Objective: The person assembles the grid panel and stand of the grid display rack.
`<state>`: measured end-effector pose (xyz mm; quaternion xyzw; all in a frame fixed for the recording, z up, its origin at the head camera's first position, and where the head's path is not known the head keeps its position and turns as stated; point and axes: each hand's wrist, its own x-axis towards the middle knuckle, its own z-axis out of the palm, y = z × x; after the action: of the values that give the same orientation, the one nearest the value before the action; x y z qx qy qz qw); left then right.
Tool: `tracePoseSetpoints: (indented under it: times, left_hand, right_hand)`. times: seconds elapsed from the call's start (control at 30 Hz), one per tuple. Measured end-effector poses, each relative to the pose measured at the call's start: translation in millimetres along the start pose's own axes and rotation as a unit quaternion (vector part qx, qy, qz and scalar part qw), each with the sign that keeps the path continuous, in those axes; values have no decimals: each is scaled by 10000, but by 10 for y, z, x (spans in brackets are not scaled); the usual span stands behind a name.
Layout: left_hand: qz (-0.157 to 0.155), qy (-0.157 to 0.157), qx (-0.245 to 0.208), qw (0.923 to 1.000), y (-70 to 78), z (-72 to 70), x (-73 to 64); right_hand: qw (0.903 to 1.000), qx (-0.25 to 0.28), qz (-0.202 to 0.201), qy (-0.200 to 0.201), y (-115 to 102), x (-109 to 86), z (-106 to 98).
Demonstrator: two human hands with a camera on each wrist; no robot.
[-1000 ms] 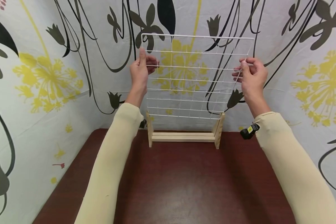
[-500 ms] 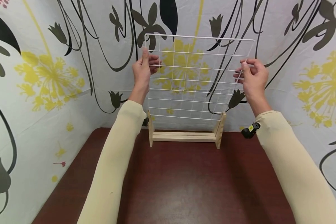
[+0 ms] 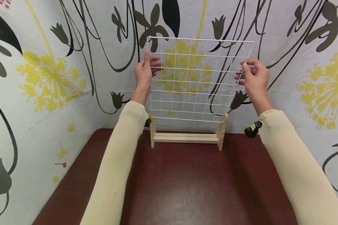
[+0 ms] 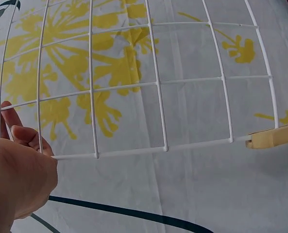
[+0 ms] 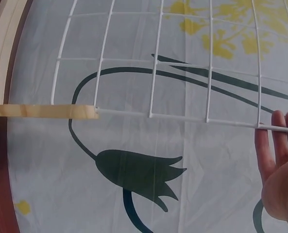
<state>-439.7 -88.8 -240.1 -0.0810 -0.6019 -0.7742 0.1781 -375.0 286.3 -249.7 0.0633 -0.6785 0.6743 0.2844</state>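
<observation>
A white wire grid panel (image 3: 188, 68) stands up at the back of the table, its lower corners between the upright ends of a small pale wooden stand (image 3: 186, 138). My left hand (image 3: 143, 76) holds the panel's left edge, thumb in front and fingers behind the wires. On the opposite edge, my right hand (image 3: 255, 78) pinches the side wire between thumb and fingers. The left wrist view shows one wooden upright (image 4: 275, 137) meeting the panel's lower corner. Another upright (image 5: 51, 111) overlaps the other lower corner in the right wrist view.
The dark red-brown table (image 3: 180, 187) runs up to a white cloth backdrop (image 3: 95, 78) printed with yellow and grey flowers, which hangs close behind and at the sides. A small black device (image 3: 253, 129) sits at my right sleeve cuff.
The panel has come down slightly between the stand's uprights, its top edge now a little lower. Both hands keep their hold on its sides, and the view has shifted a little.
</observation>
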Motion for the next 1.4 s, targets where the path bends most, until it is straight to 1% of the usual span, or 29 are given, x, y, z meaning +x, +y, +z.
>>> tracePoseSetpoints:
  times: [0.1,0.23,0.4,0.53,0.7,0.87,1.07,1.27,1.4]
  left_hand:
    - [-56,50,24,10000,-27,-27,10]
    - [-199,30,19,9998,-77,-53,12]
    - [-298,48,-44,9995,-132,-141,8]
    - [-393,115,-40,9992,-148,-185,-15]
    - [-534,79,-18,9985,-149,-206,-32]
    - [-698,34,36,9975,-186,-220,-41]
    - [-864,103,82,9962,-223,-249,-50]
    - [-819,78,131,9965,-238,-276,-70]
    - [-860,73,213,9960,-249,-291,-94]
  right_hand:
    - [9999,-113,66,-91,-4,17,9]
    - [9996,-231,59,-180,-1,32,-14]
    - [9987,-395,63,-313,48,51,22]
    - [9972,-653,41,-370,51,54,47]
    - [9952,-892,88,-390,53,17,47]
    - [9951,-897,63,-417,59,-40,39]
    - [9953,-840,24,-485,55,-72,42]
    - [9945,-945,0,-459,69,-73,49]
    - [9944,-963,1,-441,51,-104,68]
